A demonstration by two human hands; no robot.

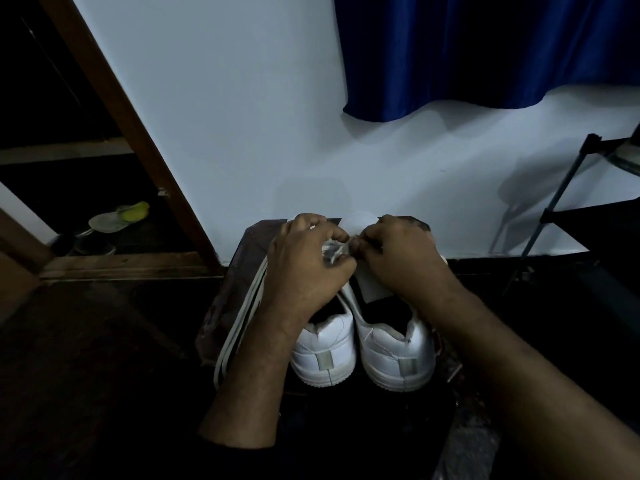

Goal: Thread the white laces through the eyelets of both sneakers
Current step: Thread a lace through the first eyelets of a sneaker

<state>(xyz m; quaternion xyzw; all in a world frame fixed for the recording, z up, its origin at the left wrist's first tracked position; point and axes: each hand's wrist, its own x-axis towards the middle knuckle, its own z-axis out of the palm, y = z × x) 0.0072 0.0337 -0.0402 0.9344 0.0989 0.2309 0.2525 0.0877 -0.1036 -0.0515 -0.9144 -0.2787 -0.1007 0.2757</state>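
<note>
Both hands work over 2 white leather sneakers point(325, 344) — heels toward the person for reach. Left hand point(304, 268) and right hand point(394, 261) curl their fingers, pinching a flat white lace point(239, 323) at the eyelets.

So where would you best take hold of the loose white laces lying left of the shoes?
Probably pinch the loose laces along the bare stretch beside the left shoe, coming from above and the left. They lie long and flat there, while their far ends disappear under the left hand.
</note>
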